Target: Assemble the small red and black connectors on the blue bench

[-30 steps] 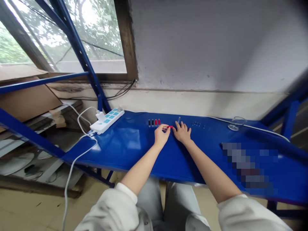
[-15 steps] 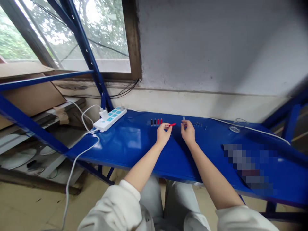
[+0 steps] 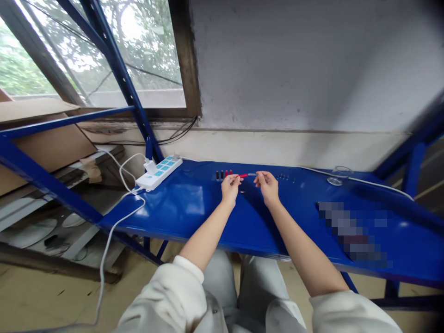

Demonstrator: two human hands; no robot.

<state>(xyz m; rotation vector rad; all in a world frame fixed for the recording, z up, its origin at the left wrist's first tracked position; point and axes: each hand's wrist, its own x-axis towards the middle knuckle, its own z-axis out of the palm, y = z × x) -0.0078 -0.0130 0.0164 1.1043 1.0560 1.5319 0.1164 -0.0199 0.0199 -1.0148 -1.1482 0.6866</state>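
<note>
Left hand [image 3: 230, 188] sits curled nearly shut, its thumb and forefinger pinching a small red cylindrical piece [image 3: 243, 175]. Right hand [image 3: 267, 187] is also partly closed, with its fingertips pinching a slender clear tube [image 3: 252, 174]. Both pieces lie level, in line between the hands and above the back part of the blue metal workbench [image 3: 180, 208]. Their ends meet or nearly meet; at this size, I cannot tell whether they are joined.

Working left to right, a brown cardboard sheet [image 3: 45, 143] leans beyond the workbench's left end, and a white cable [image 3: 107, 259] drops from that end towards the floor. A white power strip [image 3: 158, 172] with blue switches lies at the workbench's back left corner, a charger plugged into it. Next along the back edge, just beyond the left hand, stands a short row of small upright black and red pegs [image 3: 224, 175]. Right of the right hand is a small cluster of dark parts [image 3: 283, 176], too small to identify. Further right, a clear glass dish [image 3: 338, 176] sits near the back edge. A pixelated patch [image 3: 350, 233] hides part of the workbench's right end.
</note>
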